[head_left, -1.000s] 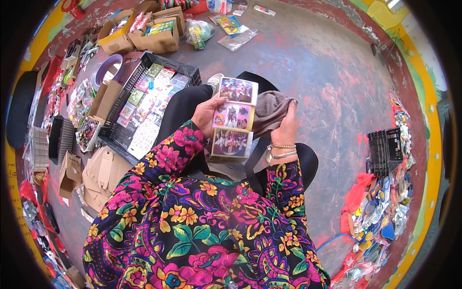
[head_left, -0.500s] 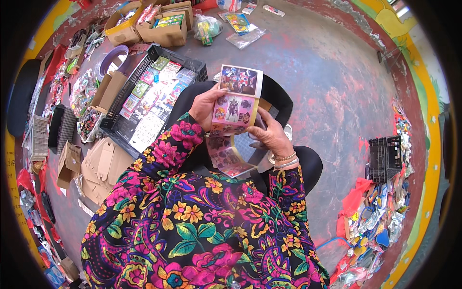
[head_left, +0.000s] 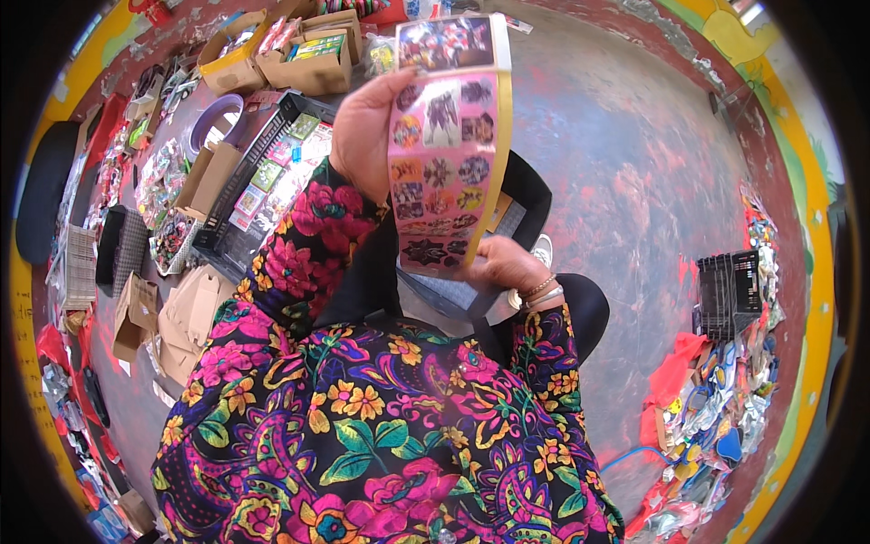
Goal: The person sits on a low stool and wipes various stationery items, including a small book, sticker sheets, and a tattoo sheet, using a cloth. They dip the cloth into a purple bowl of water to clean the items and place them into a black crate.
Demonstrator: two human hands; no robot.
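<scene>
A long pink strip of stickers, printed with small figures and yellow along its right edge, stretches upright between my hands. Its top panel carries a larger dark picture with a white border. My left hand grips the strip near the upper left edge, raised high, the thumb lying over its front. Lower down, my right hand pinches the strip's bottom right corner; the fingertips are partly hidden behind it. Beneath the strip, a dark tub with a grey-blue inside sits between my legs.
Left of my legs stands a black plastic crate with flat printed packets. Flattened cardboard lies near it. Open cardboard boxes are at the far left. On the right, another black crate stands by a heap of mixed scraps.
My left hand has lifted up and forward, drawing the folded, curling strip out into a long, nearly flat length. My right hand has moved slightly down to the strip's lower corner.
</scene>
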